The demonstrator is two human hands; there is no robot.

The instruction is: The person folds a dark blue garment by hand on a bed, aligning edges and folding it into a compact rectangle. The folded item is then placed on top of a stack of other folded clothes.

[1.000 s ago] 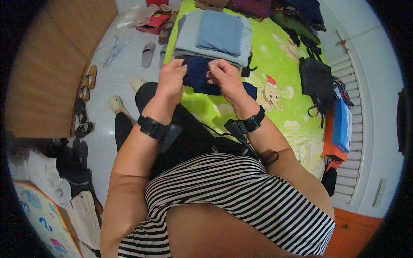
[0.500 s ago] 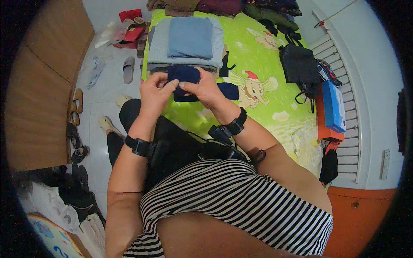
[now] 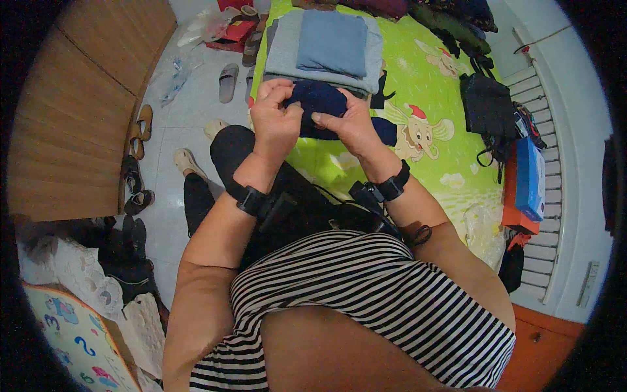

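Note:
A small navy cloth bundle (image 3: 319,98), rounded and possibly a rolled sock, is held up between my two hands over the near edge of the bed. My left hand (image 3: 275,123) grips its left side with bent fingers. The right side is pinched by my right hand (image 3: 358,125), its thumb lying across the front. Behind and below them, a flat navy cloth (image 3: 384,130) lies on the bed, partly hidden by my right hand. Just beyond is a stack of folded clothes (image 3: 277,55), topped by a folded blue garment (image 3: 332,42).
Green cartoon-print bedding (image 3: 418,173) covers the bed. A black bag (image 3: 484,108) and a blue box (image 3: 529,179) lie along its right side by white rails. Slippers (image 3: 227,83) and other shoes rest on the tiled floor at left, near a wooden cabinet (image 3: 78,130).
The whole view has shifted, so the scene sits further right. My thumbs have moved slightly apart, and the navy bundle looks rounder and wider. Both hands still hold it.

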